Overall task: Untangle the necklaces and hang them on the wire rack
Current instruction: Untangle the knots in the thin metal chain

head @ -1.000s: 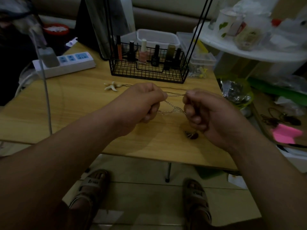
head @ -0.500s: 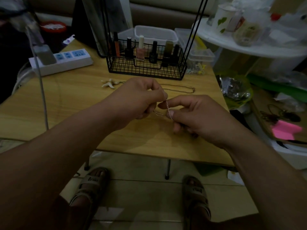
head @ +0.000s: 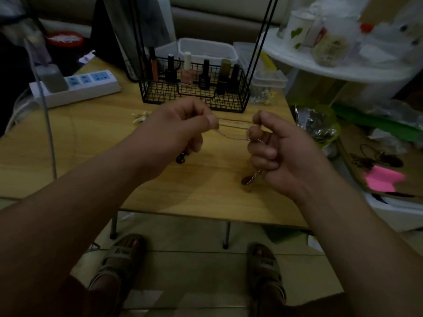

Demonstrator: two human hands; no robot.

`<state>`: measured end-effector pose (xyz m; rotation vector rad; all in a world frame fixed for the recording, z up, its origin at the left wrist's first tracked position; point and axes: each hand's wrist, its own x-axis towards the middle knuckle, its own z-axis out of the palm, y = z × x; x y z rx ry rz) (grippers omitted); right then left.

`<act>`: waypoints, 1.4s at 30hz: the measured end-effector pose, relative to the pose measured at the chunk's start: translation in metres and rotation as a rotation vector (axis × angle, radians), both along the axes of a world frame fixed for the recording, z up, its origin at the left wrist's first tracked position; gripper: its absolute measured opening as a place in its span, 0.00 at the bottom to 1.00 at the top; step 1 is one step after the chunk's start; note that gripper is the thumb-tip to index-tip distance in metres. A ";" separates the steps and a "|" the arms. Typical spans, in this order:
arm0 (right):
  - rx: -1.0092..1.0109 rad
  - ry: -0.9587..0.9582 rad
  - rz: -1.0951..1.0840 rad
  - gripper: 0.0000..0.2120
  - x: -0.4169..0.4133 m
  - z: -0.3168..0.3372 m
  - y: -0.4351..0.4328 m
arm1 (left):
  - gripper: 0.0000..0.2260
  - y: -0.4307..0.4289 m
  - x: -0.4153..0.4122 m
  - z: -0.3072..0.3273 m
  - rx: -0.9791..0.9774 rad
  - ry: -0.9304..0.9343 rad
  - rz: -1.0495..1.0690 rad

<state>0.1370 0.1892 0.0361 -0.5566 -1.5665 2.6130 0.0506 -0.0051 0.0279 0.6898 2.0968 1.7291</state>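
A thin silver necklace chain (head: 231, 136) sags between my two hands above the wooden table (head: 91, 145). My left hand (head: 180, 126) pinches one end, and a dark pendant (head: 181, 158) hangs below its fingers. My right hand (head: 272, 147) grips the other end in curled fingers, with a chain end and reddish pendant (head: 250, 178) dangling under it. A second thin necklace (head: 233, 121) lies on the table behind the hands, a pale starfish charm (head: 140, 117) at its left. The black wire rack (head: 194, 92) stands at the table's back, its thin uprights rising out of view.
The rack's basket holds several nail polish bottles (head: 186, 72). A white power strip (head: 77, 88) lies at the back left, its cable hanging over the table edge. Clear plastic boxes (head: 267, 81) and a cluttered white shelf (head: 343, 65) sit to the right. My sandalled feet (head: 123, 255) are below.
My hands have moved apart, stretching the chain between them. The dark pendant now hangs under my left hand and the reddish one under my right.
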 end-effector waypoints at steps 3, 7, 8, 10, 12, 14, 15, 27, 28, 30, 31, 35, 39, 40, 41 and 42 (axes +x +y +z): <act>0.194 0.017 0.023 0.06 0.000 0.001 0.001 | 0.04 0.004 0.006 -0.004 -0.094 -0.042 -0.095; 0.576 -0.011 0.205 0.10 0.007 0.004 -0.002 | 0.10 0.008 0.009 -0.012 -0.093 -0.106 -0.185; 0.621 -0.013 0.243 0.10 0.009 0.005 -0.004 | 0.15 0.009 0.009 -0.013 -0.061 -0.140 -0.198; 0.641 0.004 0.300 0.10 0.010 0.006 -0.007 | 0.20 0.012 0.010 -0.012 0.010 -0.210 -0.249; 0.619 0.013 0.327 0.10 0.010 0.007 -0.008 | 0.17 0.014 0.012 -0.012 0.059 -0.228 -0.309; 0.571 0.008 0.336 0.08 0.008 0.006 -0.007 | 0.15 0.015 0.011 -0.014 0.085 -0.240 -0.350; 0.535 0.007 0.342 0.08 0.007 0.006 -0.005 | 0.15 0.015 0.011 -0.013 0.083 -0.239 -0.364; 0.272 -0.016 -0.043 0.12 -0.001 -0.002 0.015 | 0.18 0.002 -0.004 0.005 0.080 -0.163 0.042; 0.272 -0.031 -0.054 0.12 -0.002 -0.004 0.015 | 0.19 0.001 -0.005 0.005 0.131 -0.196 0.064; 0.297 -0.054 -0.039 0.11 -0.002 -0.006 0.015 | 0.20 -0.001 -0.006 0.007 0.228 -0.255 0.108; 0.318 -0.060 -0.020 0.11 -0.001 -0.006 0.015 | 0.20 -0.002 -0.006 0.009 0.275 -0.274 0.131; 0.450 -0.066 0.054 0.10 0.001 -0.007 0.017 | 0.18 -0.006 -0.007 0.015 0.369 -0.286 0.177; 0.536 -0.082 0.123 0.09 0.003 -0.008 0.020 | 0.16 -0.009 -0.012 0.014 0.312 -0.163 0.226; 0.548 -0.090 0.144 0.10 0.004 -0.007 0.021 | 0.16 -0.010 -0.012 0.015 0.289 -0.122 0.257; 0.559 -0.098 0.165 0.11 0.005 -0.006 0.022 | 0.17 -0.010 -0.012 0.016 0.273 -0.091 0.290; 0.568 -0.103 0.189 0.13 0.006 -0.006 0.023 | 0.17 -0.010 -0.012 0.017 0.269 -0.074 0.319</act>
